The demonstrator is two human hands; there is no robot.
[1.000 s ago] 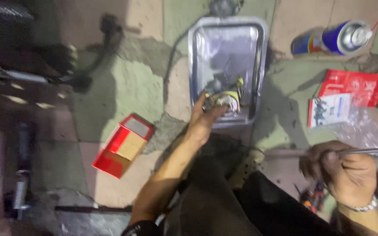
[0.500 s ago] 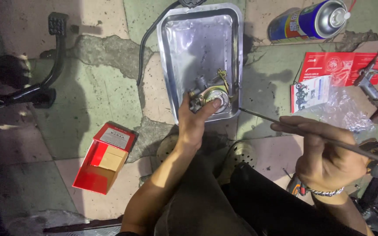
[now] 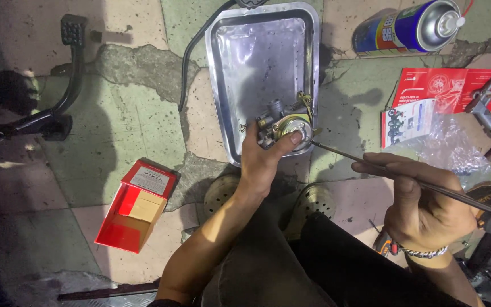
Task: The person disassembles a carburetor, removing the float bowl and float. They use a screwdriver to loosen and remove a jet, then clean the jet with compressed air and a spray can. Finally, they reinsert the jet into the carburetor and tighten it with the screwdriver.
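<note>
Gripping a long thin metal screwdriver shaft [image 3: 427, 185], right hand [image 3: 421, 210] fingers pinched tight; tip touches the part. Left hand [image 3: 265, 162] clamped around small grey metal carburetor [image 3: 282, 122], thumb on its round cover, held over the near-right corner of shiny rectangular steel tray [image 3: 223, 85]. Left of that grip: open red cardboard box [image 3: 137, 204]. Beyond the right-hand grip: blue spray can [image 3: 407, 28].

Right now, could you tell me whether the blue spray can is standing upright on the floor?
No, the blue spray can lies on its side on the tiled floor, right of the metal tray.
</note>
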